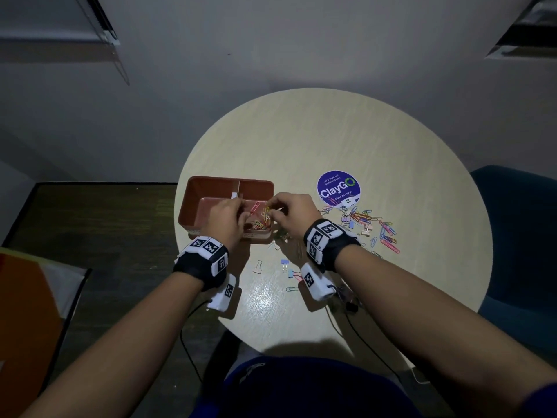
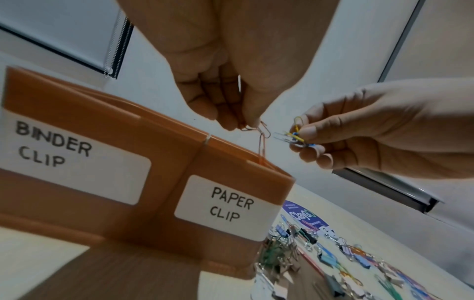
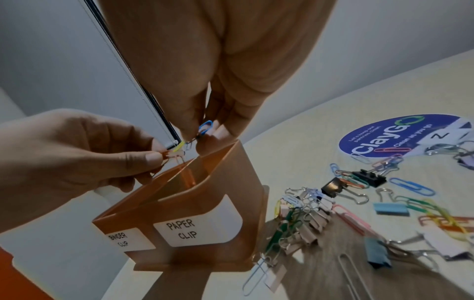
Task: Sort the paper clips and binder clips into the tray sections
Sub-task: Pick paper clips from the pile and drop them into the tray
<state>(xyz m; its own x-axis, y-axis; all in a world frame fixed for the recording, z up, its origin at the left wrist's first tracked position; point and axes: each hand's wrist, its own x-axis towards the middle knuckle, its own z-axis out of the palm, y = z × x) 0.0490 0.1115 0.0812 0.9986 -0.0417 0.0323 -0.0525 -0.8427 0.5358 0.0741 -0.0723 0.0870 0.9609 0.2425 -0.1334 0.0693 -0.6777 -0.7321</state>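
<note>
A brown sectioned tray (image 1: 211, 188) stands on the round table, its front labelled "BINDER CLIP" and "PAPER CLIP" (image 2: 227, 205). My left hand (image 1: 241, 203) pinches a pink paper clip (image 2: 261, 148) that hangs down into the paper clip section (image 3: 189, 178). Close to its right, my right hand (image 1: 272, 206) pinches a small tangle of yellow and blue paper clips (image 2: 295, 135) above the same section. Several coloured paper clips (image 1: 259, 226) lie inside that section. Loose paper clips and binder clips (image 1: 369, 221) are strewn right of the tray.
A round purple "ClayGO" sticker (image 1: 339, 188) sits behind the loose pile. A few binder clips (image 1: 284, 264) lie between my wrists. Cables (image 1: 351, 307) run off the table's near edge. A blue chair (image 1: 518, 236) stands at the right, an orange object (image 1: 24, 312) at the left.
</note>
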